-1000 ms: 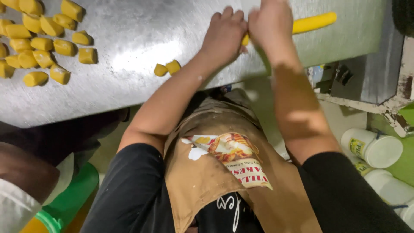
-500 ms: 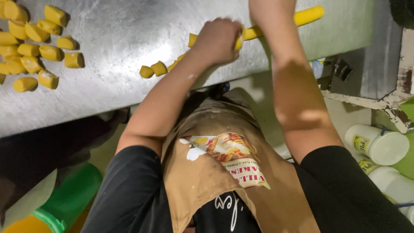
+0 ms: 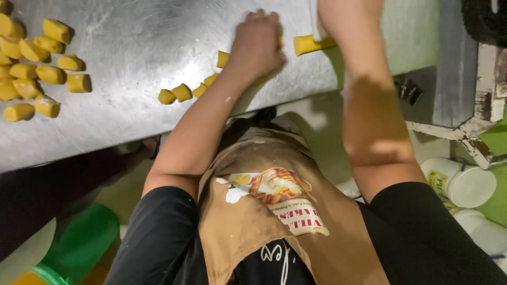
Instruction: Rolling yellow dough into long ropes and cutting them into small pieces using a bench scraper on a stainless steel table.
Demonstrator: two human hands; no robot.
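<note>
The left hand (image 3: 257,45) lies knuckles-up on the steel worktop (image 3: 148,31), its fingers curled down over a run of yellow dough, so the hand is closed on the dough rather than spread. From under its wrist a short row of cut dough pieces (image 3: 182,92) trails toward the worktop's near edge, the pieces touching one another. Just beyond the left hand lies the uncut dough roll (image 3: 311,44), a yellow bar. The right hand (image 3: 346,16) is above that roll at the top of the view and is closed around a pale, flat scraper (image 3: 316,21) whose lower edge meets the roll. Far to the left, well apart from both hands, a heap of dough pieces (image 3: 39,68) sits on the worktop. The person wears a tan apron (image 3: 253,232) over a black shirt; on its chest is a printed patch (image 3: 274,198) with a picture in yellow and red above a pale band of lettering. Below the worktop on the right lie two white tubs (image 3: 465,184), the nearer one with a yellowish-green label on its side. At lower left there is a green bottle (image 3: 79,245).
</note>
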